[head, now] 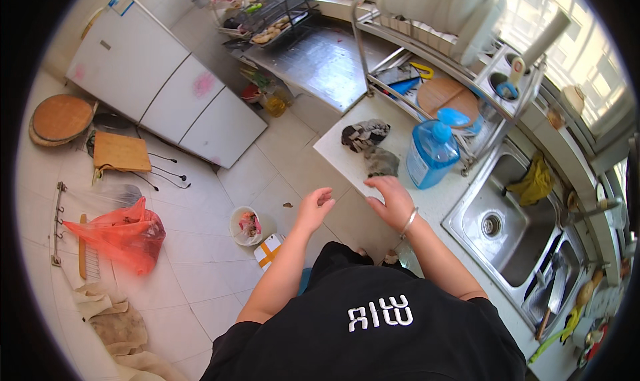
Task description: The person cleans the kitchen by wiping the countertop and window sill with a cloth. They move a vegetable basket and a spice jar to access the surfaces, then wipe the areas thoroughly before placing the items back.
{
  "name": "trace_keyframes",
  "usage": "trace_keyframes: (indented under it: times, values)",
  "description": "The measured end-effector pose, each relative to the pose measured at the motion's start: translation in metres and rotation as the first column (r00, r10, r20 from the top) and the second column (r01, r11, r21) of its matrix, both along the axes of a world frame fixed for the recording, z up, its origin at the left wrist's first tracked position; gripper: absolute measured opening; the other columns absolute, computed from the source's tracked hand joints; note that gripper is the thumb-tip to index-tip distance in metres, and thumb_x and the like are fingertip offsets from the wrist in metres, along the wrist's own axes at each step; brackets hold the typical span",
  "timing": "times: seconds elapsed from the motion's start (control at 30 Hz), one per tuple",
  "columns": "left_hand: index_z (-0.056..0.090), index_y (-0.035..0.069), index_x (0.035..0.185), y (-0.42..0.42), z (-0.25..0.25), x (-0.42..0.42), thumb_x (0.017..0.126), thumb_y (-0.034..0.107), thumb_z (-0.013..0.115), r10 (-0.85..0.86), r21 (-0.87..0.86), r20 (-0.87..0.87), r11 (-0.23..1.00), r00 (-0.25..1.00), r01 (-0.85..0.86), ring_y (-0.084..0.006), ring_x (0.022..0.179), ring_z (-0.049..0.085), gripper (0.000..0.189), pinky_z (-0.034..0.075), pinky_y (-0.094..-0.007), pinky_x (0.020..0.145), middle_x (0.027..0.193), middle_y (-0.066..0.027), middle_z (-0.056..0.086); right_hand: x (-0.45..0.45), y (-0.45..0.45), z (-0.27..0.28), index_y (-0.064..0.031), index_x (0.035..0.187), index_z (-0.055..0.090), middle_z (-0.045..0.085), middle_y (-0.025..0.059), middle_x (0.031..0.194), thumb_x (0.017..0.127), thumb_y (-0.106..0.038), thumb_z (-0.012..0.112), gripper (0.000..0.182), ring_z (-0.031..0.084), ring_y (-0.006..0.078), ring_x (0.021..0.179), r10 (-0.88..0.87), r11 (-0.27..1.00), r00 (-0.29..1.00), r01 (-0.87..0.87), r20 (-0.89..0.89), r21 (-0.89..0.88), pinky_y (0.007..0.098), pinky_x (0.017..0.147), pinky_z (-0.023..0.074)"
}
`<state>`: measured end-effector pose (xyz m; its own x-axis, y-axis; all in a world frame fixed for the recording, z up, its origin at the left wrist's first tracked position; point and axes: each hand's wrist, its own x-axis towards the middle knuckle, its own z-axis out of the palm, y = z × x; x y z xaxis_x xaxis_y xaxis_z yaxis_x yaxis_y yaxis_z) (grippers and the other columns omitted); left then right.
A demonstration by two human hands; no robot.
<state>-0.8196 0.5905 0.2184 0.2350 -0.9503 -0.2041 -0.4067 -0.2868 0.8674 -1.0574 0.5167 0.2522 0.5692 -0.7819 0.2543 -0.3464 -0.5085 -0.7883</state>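
Observation:
My left hand (pixel 316 208) is held in the air over the tiled floor, fingers loosely curled and holding nothing. Near the corner of the white counter (pixel 340 148), my right hand (pixel 392 201) hovers empty, its thumb and fingers apart and a bracelet on the wrist. Just beyond its fingertips a crumpled grey cloth (pixel 381 161) lies on the counter; I cannot tell whether they touch. Behind that cloth is a black-and-white patterned cloth (pixel 365 134). A large clear bottle of blue liquid with a blue pump top (pixel 433 153) stands to their right.
A steel double sink (pixel 505 206) is at the right, with a yellow-green cloth (pixel 536 181) inside and a cleaver (pixel 556 288) over the smaller basin. A metal dish rack (pixel 425 43) holds plates. A waste bin (pixel 250 227) stands on the floor; a red plastic bag (pixel 125 236) hangs at the left.

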Motion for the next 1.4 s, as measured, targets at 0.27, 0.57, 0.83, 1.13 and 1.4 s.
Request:
trace_keyframes:
  times: [0.27, 0.57, 0.83, 1.13, 1.4]
  values:
    - [0.059, 0.002, 0.116, -0.062, 0.0, 0.097, 0.084, 0.017, 0.064, 0.015, -0.033, -0.05, 0.999, 0.999, -0.017, -0.0177, 0.093, 0.062, 0.036, 0.05, -0.0316, 0.083, 0.106, -0.0118, 0.065, 0.104, -0.142, -0.072, -0.0183, 0.134, 0.042, 0.031, 0.0137, 0.145, 0.073, -0.024, 0.073, 0.069, 0.026, 0.0415, 0.134, -0.241, 0.97, 0.841, 0.23, -0.484, -0.084, 0.0533, 0.104, 0.0317]
    - [0.06, 0.002, 0.113, -0.16, -0.03, 0.27, 0.083, 0.018, 0.064, -0.116, -0.057, -0.094, 0.992, 0.989, 0.111, -0.0201, 0.092, 0.064, 0.034, 0.051, -0.0319, 0.081, 0.103, -0.013, 0.065, 0.142, -0.174, -0.053, -0.0252, 0.113, 0.059, 0.057, 0.002, 0.112, 0.064, -0.019, 0.069, 0.05, 0.047, 0.0264, 0.114, -0.34, 0.926, 0.509, 0.329, -0.791, -0.186, 0.0507, 0.088, 0.0394]
    - [0.061, 0.004, 0.112, -0.259, -0.008, 0.354, 0.085, 0.018, 0.063, -0.198, -0.006, -0.103, 0.98, 0.975, 0.199, -0.0189, 0.092, 0.064, 0.031, 0.051, -0.0308, 0.08, 0.103, -0.0105, 0.065, 0.244, -0.222, 0.035, -0.0065, 0.112, 0.059, 0.063, 0.0125, 0.103, 0.076, -0.023, 0.063, 0.04, 0.059, 0.0329, 0.094, -0.556, 0.824, 0.793, 0.566, -0.249, -0.039, 0.0391, 0.081, 0.0466]
    - [0.06, 0.003, 0.112, -0.355, 0.016, 0.354, 0.085, 0.017, 0.063, -0.47, -0.032, -0.042, 0.883, 0.882, 0.469, -0.0222, 0.09, 0.064, 0.031, 0.052, -0.0322, 0.078, 0.102, -0.0131, 0.063, 0.338, -0.446, 0.029, -0.0049, 0.117, 0.055, 0.065, 0.0191, 0.103, 0.082, -0.037, 0.06, 0.048, 0.062, 0.0346, 0.095, -0.662, 0.746, 0.749, 0.655, 0.03, 0.119, 0.0374, 0.08, 0.0483]
    - [0.06, 0.003, 0.112, -0.399, 0.027, 0.422, 0.084, 0.016, 0.064, -0.416, 0.112, 0.139, 0.908, 0.899, 0.403, -0.0245, 0.09, 0.064, 0.031, 0.053, -0.0329, 0.076, 0.101, -0.0151, 0.063, 0.409, -0.653, -0.014, -0.0128, 0.129, 0.04, 0.045, 0.0204, 0.127, 0.086, -0.039, 0.056, 0.053, 0.056, 0.0427, 0.105, -0.853, 0.475, 0.501, 0.861, -0.144, 0.179, 0.0479, 0.087, 0.0471]
